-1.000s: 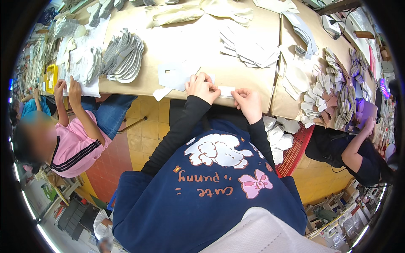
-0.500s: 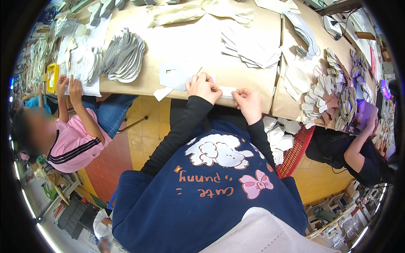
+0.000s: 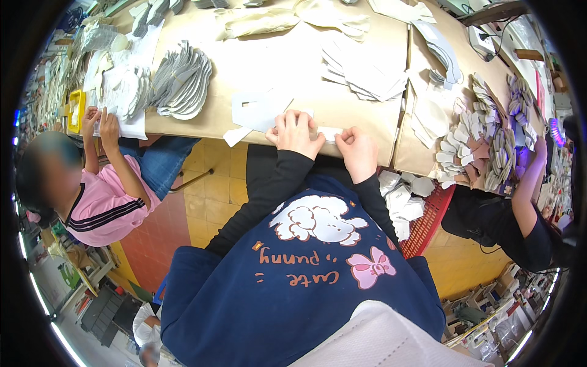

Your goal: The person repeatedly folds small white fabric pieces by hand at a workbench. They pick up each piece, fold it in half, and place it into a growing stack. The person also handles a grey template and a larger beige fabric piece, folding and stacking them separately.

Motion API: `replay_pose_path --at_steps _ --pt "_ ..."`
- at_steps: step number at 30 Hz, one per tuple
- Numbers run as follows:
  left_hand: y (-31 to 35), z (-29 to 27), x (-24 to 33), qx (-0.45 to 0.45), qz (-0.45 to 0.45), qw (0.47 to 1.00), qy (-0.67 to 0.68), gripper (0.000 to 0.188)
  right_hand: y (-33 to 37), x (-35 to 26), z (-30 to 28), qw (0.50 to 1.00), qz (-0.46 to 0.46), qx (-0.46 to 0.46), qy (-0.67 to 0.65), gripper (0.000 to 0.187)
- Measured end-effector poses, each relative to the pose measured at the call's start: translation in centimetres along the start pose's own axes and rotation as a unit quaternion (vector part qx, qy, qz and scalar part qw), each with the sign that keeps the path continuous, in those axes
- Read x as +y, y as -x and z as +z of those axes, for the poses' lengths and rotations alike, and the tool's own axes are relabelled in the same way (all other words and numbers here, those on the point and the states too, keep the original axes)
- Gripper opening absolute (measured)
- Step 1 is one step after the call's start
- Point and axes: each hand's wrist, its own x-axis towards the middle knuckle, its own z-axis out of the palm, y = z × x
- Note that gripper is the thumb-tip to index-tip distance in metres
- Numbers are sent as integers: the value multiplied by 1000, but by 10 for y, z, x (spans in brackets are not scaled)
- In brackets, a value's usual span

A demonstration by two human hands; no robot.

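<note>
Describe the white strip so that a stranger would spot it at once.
Start at the brown-covered table and follow its near edge to the wearer's hands. The white strip lies between left hand and right hand. Unlike the broad, stacked white sheets farther back, it is short and narrow.

A strip point(image 3: 329, 132) lies on the counter point(image 3: 263, 61) between the left hand point(image 3: 296, 134) and right hand point(image 3: 358, 150). Behind, to the right, lies a stack point(image 3: 367, 72).

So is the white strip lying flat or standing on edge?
Flat: the white strip shows its broad face upward, between the left hand and right hand.
</note>
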Motion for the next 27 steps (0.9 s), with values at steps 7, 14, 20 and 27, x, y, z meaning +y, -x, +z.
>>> replay_pose_path --at_steps 7,14,20,27 --pt "15 8 -27 80 181 980 23 19 17 15 7 957 -250 122 85 35" --pt "32 12 -47 88 284 952 -77 29 42 31 27 938 -258 82 216 55" --pt "39 11 -48 87 281 950 -103 35 56 27 31 939 -203 88 262 45" --pt "29 9 -58 10 322 944 -66 48 46 28 34 953 -214 68 205 44"
